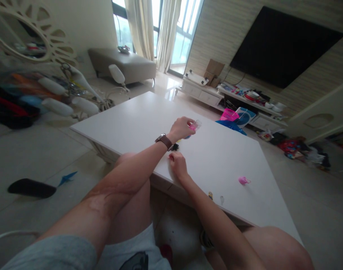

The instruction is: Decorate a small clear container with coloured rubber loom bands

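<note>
My left hand (181,128), with a brown-strapped watch on its wrist, reaches out over the white table. Its fingers are closed round a small clear plastic container (198,124) with something pink in or on it. Nearer the table's front edge, my right hand (177,164) rests with curled fingers; anything inside them is hidden. Just beyond it lies a small black item (175,147), its kind unclear. Bits of yellow and blue show under my left hand, mostly covered by it.
On the white tabletop (233,157), a small pink toy-like piece (244,180) lies to the right. A small yellow-and-dark piece (210,195) and a clear piece (222,200) lie near the front edge. A pink basket (229,114) stands beyond the table.
</note>
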Motion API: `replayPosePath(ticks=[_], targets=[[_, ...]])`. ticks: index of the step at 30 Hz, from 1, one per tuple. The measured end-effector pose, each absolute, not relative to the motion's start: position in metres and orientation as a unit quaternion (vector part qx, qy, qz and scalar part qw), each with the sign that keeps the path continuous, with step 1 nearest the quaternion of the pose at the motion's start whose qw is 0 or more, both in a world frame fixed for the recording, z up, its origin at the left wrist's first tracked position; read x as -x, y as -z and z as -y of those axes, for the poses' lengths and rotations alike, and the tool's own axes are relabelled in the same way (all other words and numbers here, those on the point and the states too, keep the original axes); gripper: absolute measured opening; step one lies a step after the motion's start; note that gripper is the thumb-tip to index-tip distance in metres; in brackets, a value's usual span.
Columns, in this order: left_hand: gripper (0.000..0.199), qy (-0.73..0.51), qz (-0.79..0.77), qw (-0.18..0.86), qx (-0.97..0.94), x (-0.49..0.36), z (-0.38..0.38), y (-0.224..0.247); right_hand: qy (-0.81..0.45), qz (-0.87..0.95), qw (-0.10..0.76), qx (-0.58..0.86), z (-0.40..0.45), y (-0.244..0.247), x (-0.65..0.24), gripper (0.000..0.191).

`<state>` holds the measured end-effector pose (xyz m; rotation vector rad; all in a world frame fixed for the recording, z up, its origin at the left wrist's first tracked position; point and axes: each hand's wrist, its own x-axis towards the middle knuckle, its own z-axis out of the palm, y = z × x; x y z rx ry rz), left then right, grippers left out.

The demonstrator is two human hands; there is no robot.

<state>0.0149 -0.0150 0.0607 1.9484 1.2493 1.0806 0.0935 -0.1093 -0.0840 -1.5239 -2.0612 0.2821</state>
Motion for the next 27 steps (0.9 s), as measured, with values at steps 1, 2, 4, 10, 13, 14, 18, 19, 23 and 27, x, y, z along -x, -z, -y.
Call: replayPosePath(ticks=[1, 2, 4, 10, 13, 14, 18, 19, 23, 27], targets=[[0.046, -0.4, -0.469, 0.287, -0.734, -0.015, 0.015, -0.06, -0.101, 0.771, 0.268, 0.569, 0.108, 0.082, -0.096, 0.017], [0.045, -0.395, -0.468, 0.284, -0.738, -0.015, 0.015, -0.06, -0.098, 0.772, 0.26, 0.571, 0.108, 0.08, -0.099, 0.018], [0.044, -0.387, -0.465, 0.281, -0.745, -0.015, 0.015, -0.06, -0.087, 0.771, 0.253, 0.578, 0.107, 0.074, -0.111, 0.019], [0.048, -0.34, -0.436, 0.27, -0.788, -0.021, 0.017, -0.055, -0.074, 0.747, 0.266, 0.605, 0.108, 0.039, -0.184, 0.018], [0.051, -0.314, -0.408, 0.242, -0.822, -0.027, 0.022, -0.048, -0.074, 0.742, 0.306, 0.592, 0.111, 0.014, -0.225, 0.011], [0.051, -0.302, -0.396, 0.234, -0.835, -0.029, 0.024, -0.046, -0.079, 0.74, 0.323, 0.585, 0.113, 0.006, -0.237, 0.009], [0.046, -0.257, -0.342, 0.217, -0.878, -0.039, 0.038, -0.038, -0.102, 0.703, 0.417, 0.567, 0.126, -0.017, -0.263, 0.007], [0.044, -0.249, -0.332, 0.216, -0.884, -0.041, 0.042, -0.036, -0.104, 0.697, 0.432, 0.562, 0.129, -0.021, -0.264, 0.008], [0.036, -0.228, -0.298, 0.225, -0.899, -0.05, 0.052, -0.029, -0.095, 0.725, 0.423, 0.535, 0.138, -0.032, -0.256, 0.007], [0.038, -0.222, -0.275, 0.282, -0.892, -0.057, 0.056, -0.021, -0.104, 0.761, 0.384, 0.512, 0.139, -0.039, -0.25, 0.002]])
